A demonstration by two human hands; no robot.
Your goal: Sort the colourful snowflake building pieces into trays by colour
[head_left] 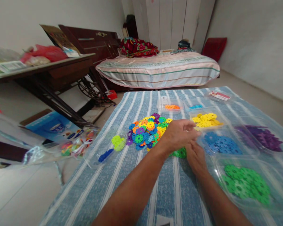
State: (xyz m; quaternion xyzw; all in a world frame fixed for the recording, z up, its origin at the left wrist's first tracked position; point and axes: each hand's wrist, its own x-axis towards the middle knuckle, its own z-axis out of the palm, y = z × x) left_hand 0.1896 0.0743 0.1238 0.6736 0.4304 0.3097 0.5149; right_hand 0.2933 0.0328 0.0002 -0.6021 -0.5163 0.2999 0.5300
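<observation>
While both hands meet over the blue-and-white striped cloth (132, 188) covering the worktop, we log the left hand (179, 135) lying across and above the right hand (196, 158).

Left fingers (191, 125): loosely curled, close together, tips toward the trays. Whether they pinch anything, we cannot tell.

Right fingers: hidden beneath the left hand, so we cannot read how far they are spread or what they hold.

A small cluster of loose green plastic snowflake discs (180, 153) lies on the cloth just under the left hand, beside the right hand (actual contact not visible).

A heap of mixed-colour plastic snowflake discs (146, 130) sits just left of the left hand.

Clear plastic trays (220, 166) stand to the right, one colour in each: yellow discs (206, 120), blue discs (218, 144), purple discs (265, 138) and sorted green discs (245, 183), the last nearest us.
</observation>
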